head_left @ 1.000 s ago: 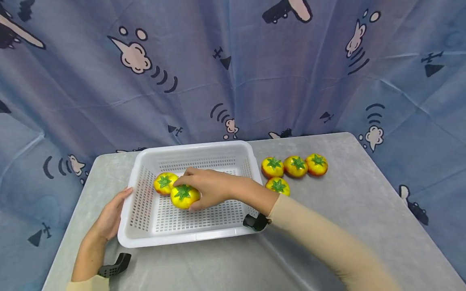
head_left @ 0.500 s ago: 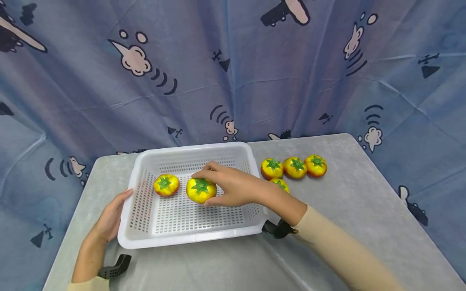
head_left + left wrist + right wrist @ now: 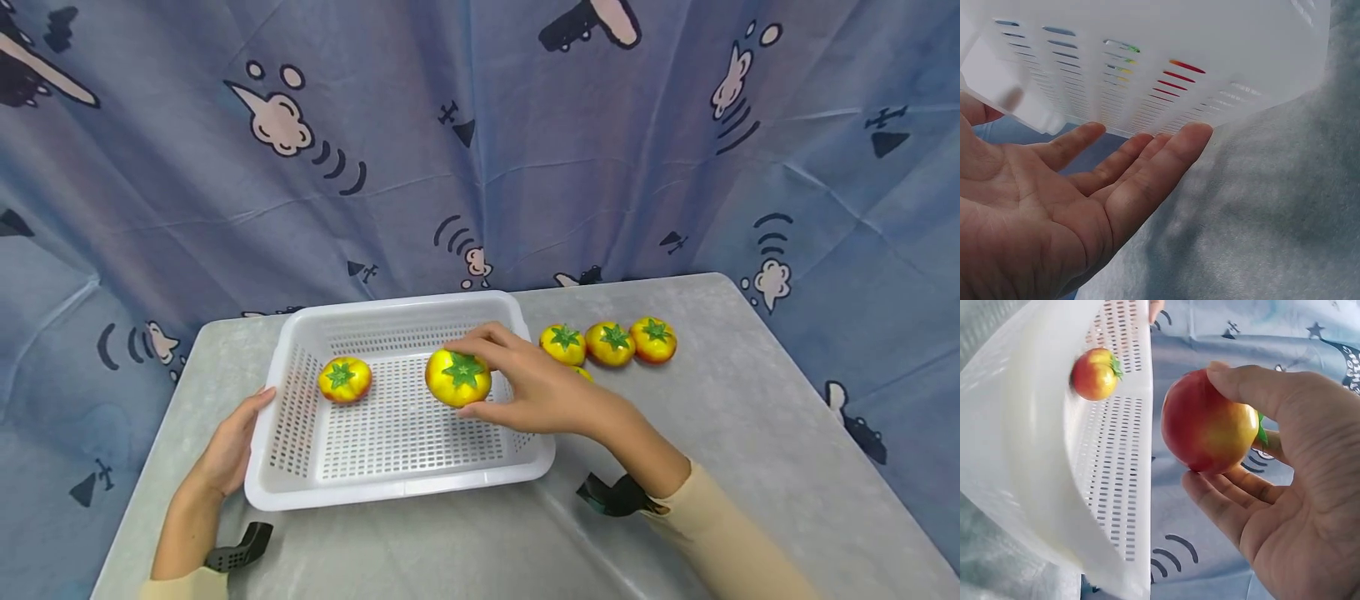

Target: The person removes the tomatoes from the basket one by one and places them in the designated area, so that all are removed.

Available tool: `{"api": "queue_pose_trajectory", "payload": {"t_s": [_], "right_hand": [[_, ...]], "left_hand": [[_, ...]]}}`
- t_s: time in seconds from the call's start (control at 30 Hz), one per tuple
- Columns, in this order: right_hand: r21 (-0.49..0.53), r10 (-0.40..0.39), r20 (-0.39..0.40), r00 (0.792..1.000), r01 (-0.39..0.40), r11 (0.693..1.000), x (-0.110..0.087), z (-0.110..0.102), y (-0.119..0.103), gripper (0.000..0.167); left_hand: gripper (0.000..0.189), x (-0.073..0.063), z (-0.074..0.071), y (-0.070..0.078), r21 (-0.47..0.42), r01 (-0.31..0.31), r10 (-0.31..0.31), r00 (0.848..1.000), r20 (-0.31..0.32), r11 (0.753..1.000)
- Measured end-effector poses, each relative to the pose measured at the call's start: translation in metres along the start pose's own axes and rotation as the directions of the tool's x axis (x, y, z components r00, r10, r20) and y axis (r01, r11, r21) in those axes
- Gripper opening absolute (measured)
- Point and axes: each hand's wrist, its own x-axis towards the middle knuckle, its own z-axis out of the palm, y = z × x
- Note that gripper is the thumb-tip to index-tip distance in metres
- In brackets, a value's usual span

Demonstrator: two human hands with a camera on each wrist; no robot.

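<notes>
In my right hand [image 3: 536, 383] I hold a yellow-and-red tomato [image 3: 456, 378] with a green star-shaped leaf top, gripped between thumb and fingers. It is raised over the right part of a white perforated plastic basket [image 3: 341, 495]. The right wrist view shows the held tomato's red underside [image 3: 1200, 419] apart from the basket wall. A second tomato [image 3: 345, 380] sits inside the basket, toward its left. At the basket's left side, my left hand [image 3: 228, 446] holds the rim, thumb at the lip and fingers against the outer wall [image 3: 1241, 56], as the left wrist view shows.
Several more tomatoes [image 3: 610, 343] sit on the grey table [image 3: 757, 450] just right of the basket, one partly hidden behind my right hand. A blue patterned curtain [image 3: 570, 192] hangs behind the table's back edge.
My right hand has carried its tomato rightward and up, away from beside the other tomato in the basket. My left hand and the basket have stayed put.
</notes>
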Motion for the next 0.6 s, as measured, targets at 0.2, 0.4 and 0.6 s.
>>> {"api": "queue_pose_trajectory", "payload": {"t_s": [0.2, 0.4, 0.6], "right_hand": [[0.018, 0.003, -0.065, 0.998, -0.001, 1.0, -0.016, 0.0, 0.006, 0.07], [0.054, 0.036, -0.121, 0.992, -0.03, 0.998, -0.032, 0.002, 0.017, 0.073], [0.053, 0.071, -0.188, 0.98, -0.062, 0.997, -0.044, 0.001, 0.027, 0.076]], "left_hand": [[0.072, 0.0, -0.003, -0.002, -0.008, -0.006, 0.006, 1.0, -0.011, 1.0], [0.073, 0.0, 0.0, -0.002, 0.005, -0.006, 0.006, 1.0, -0.02, 1.0], [0.074, 0.0, 0.002, 0.001, 0.026, 0.014, -0.013, 0.999, -0.043, 1.0]]}}
